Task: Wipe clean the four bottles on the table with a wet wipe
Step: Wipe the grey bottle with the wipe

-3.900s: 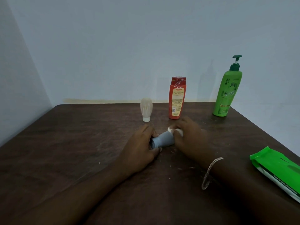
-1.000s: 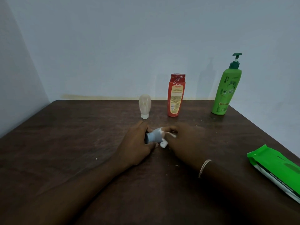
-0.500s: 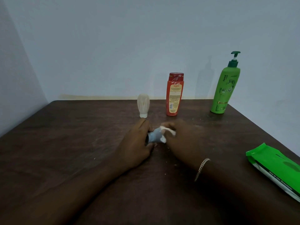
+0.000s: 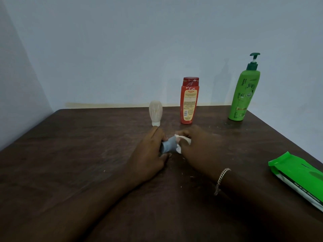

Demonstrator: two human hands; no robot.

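**Bottles: grey one under the wipe**

On the table, the green pump bottle, red bottle and clear bottle stood upright near the far edge (a wipes pack lay well apart, right). The left hand gripped the grey bottle, lying mid-table; the right hand pinched the wet wipe against its end. The wipe had crept closer to the left hand than seconds before, so this bottle looked nearly done.

only one view, from the person's head. it faces forward and down on the table, quite near, the wall at 12 o'clock.
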